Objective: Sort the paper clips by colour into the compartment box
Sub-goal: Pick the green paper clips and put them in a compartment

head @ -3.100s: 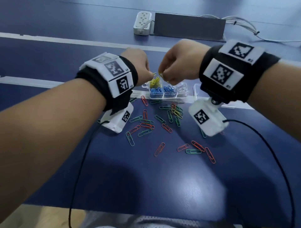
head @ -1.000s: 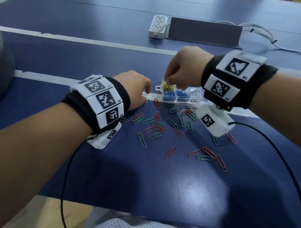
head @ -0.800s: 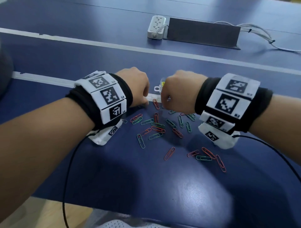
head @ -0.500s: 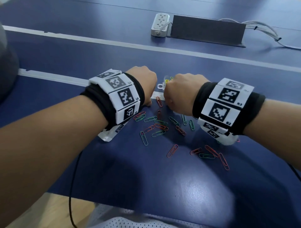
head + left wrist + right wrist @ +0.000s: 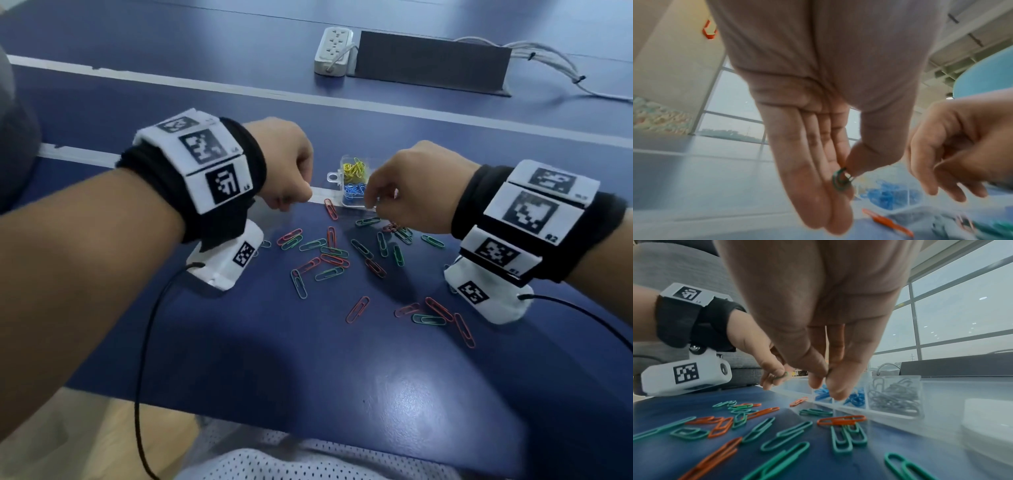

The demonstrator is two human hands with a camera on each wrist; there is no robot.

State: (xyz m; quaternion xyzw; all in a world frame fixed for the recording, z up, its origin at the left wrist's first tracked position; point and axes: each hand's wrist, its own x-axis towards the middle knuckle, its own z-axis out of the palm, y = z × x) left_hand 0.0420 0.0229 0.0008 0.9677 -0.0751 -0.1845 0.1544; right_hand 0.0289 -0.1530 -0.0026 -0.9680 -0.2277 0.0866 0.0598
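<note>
The clear compartment box [image 5: 334,178] stands at the far side of the blue table, with yellow clips [image 5: 354,169] and blue clips [image 5: 354,190] inside; the right wrist view also shows grey clips [image 5: 894,395] in it. Green and red clips [image 5: 330,255] lie scattered in front of it. My left hand [image 5: 298,202] hovers left of the box, thumb and forefinger pinching a green clip [image 5: 840,180]. My right hand [image 5: 373,209] hangs over the box's front edge, thumb and forefinger tips [image 5: 834,392] close together. Whether they hold a clip is hidden.
A white power strip [image 5: 334,51], a dark panel [image 5: 431,63] and cables [image 5: 548,61] lie at the far edge. White tape lines [image 5: 205,84] cross the table. Black wrist cables [image 5: 144,342] trail over the near edge. More red and green clips [image 5: 431,313] lie under my right wrist.
Both hands came down from above the box to the scattered clips. My left hand now pinches a green clip, and my right hand has risen slightly beside the box.
</note>
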